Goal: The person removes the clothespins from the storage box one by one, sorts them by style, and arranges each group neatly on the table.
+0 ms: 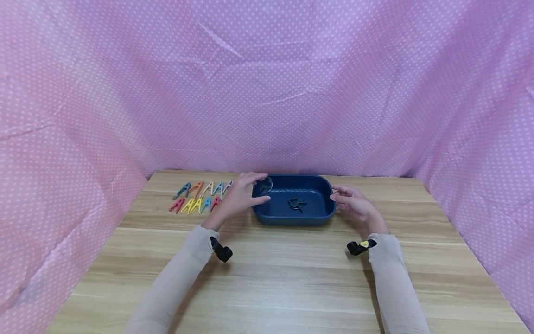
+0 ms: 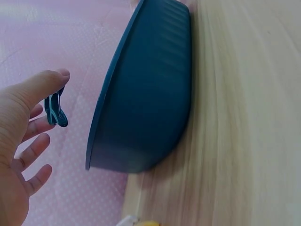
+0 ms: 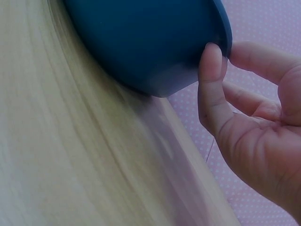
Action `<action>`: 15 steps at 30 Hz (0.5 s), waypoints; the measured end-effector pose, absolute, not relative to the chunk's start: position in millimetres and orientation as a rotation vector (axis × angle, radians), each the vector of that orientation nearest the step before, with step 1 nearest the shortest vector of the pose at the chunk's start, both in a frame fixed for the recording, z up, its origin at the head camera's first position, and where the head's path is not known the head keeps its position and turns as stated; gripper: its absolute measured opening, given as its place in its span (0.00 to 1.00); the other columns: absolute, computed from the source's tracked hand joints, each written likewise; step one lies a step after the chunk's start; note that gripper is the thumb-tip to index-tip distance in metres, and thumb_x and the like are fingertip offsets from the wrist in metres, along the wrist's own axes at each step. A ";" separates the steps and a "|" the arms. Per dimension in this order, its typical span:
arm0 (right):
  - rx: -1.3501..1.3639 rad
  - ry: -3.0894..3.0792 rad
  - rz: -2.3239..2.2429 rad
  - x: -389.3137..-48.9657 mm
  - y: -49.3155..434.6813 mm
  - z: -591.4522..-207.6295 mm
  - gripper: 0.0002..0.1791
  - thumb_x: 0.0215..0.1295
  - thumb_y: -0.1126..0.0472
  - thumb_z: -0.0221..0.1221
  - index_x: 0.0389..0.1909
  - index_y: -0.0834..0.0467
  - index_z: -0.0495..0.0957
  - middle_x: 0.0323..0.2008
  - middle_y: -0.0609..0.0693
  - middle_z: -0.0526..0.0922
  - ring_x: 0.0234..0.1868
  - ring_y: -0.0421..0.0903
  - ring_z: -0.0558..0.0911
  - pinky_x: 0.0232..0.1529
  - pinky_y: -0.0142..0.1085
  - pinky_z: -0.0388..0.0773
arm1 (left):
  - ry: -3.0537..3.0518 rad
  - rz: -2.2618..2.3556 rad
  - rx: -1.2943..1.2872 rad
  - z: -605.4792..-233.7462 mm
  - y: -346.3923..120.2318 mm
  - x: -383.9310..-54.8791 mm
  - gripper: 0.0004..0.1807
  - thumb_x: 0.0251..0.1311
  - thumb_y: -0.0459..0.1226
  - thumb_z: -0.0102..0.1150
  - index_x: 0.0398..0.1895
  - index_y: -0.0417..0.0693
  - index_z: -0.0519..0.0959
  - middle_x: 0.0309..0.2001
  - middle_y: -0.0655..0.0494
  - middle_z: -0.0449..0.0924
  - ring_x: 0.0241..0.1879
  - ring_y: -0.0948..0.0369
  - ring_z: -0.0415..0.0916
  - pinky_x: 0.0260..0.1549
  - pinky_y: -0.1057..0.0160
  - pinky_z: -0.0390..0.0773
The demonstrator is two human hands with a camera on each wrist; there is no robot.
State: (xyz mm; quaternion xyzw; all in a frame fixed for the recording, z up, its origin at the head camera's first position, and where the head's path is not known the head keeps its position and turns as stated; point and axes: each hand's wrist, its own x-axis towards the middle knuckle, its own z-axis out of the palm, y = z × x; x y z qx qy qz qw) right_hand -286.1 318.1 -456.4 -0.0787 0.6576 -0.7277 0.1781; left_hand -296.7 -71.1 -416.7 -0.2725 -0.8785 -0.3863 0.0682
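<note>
A dark blue-green plastic basin (image 1: 294,221) sits on the wooden table. At its left end, my left hand (image 1: 242,192) holds a dark green clothespin (image 2: 55,110) between thumb and index finger, above the rim. The other left fingers are spread loosely, and the thumb covers the upper end of the clothespin. My right hand (image 1: 354,203) grips the basin's right end, with the thumb (image 3: 211,70) on the outer wall and the index finger at the rim. Inside the basin lies another dark clothespin (image 1: 297,204).
Two rows of coloured clothespins lie left of the basin, among them a red clothespin (image 1: 177,205) and an orange clothespin (image 1: 196,188). The wooden table (image 1: 283,283) ends at the back against a pink dotted curtain (image 1: 275,93).
</note>
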 end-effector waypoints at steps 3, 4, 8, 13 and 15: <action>-0.230 1.856 -2.057 -286.3 318.8 -456.9 0.35 0.75 0.72 0.51 0.75 0.78 0.46 0.41 0.45 0.83 0.40 0.34 0.82 0.44 0.27 0.81 | -2.660 -1.183 -0.805 -417.1 -79.6 -294.9 0.35 0.57 0.47 0.75 0.68 0.51 0.76 0.63 0.53 0.78 0.58 0.47 0.75 0.54 0.42 0.78; -0.235 1.856 -2.056 -286.5 319.1 -457.0 0.35 0.75 0.72 0.51 0.75 0.78 0.46 0.41 0.45 0.82 0.40 0.34 0.82 0.44 0.27 0.81 | -2.667 -1.182 -0.798 -417.4 -82.2 -294.5 0.35 0.57 0.47 0.75 0.68 0.51 0.76 0.64 0.53 0.78 0.58 0.48 0.74 0.54 0.42 0.79; -0.235 1.868 -2.045 -287.0 320.3 -457.4 0.35 0.75 0.71 0.51 0.75 0.78 0.46 0.41 0.43 0.82 0.40 0.34 0.82 0.44 0.26 0.81 | -2.705 -1.146 -0.779 -418.2 -91.6 -293.4 0.35 0.57 0.48 0.75 0.69 0.55 0.75 0.66 0.55 0.76 0.59 0.52 0.75 0.54 0.44 0.79; -0.220 1.881 -2.031 -288.3 320.0 -457.9 0.35 0.76 0.70 0.51 0.76 0.75 0.48 0.41 0.43 0.82 0.40 0.34 0.82 0.44 0.26 0.81 | -2.705 -1.120 -0.789 -417.8 -101.3 -293.1 0.35 0.56 0.46 0.76 0.68 0.55 0.76 0.66 0.52 0.77 0.61 0.48 0.74 0.57 0.41 0.77; -0.214 1.880 -2.030 -288.5 319.3 -457.8 0.35 0.76 0.70 0.52 0.76 0.75 0.49 0.42 0.44 0.82 0.40 0.34 0.83 0.45 0.26 0.81 | -2.705 -1.107 -0.785 -417.9 -105.2 -293.1 0.36 0.55 0.45 0.77 0.68 0.53 0.76 0.66 0.50 0.77 0.62 0.47 0.74 0.57 0.40 0.77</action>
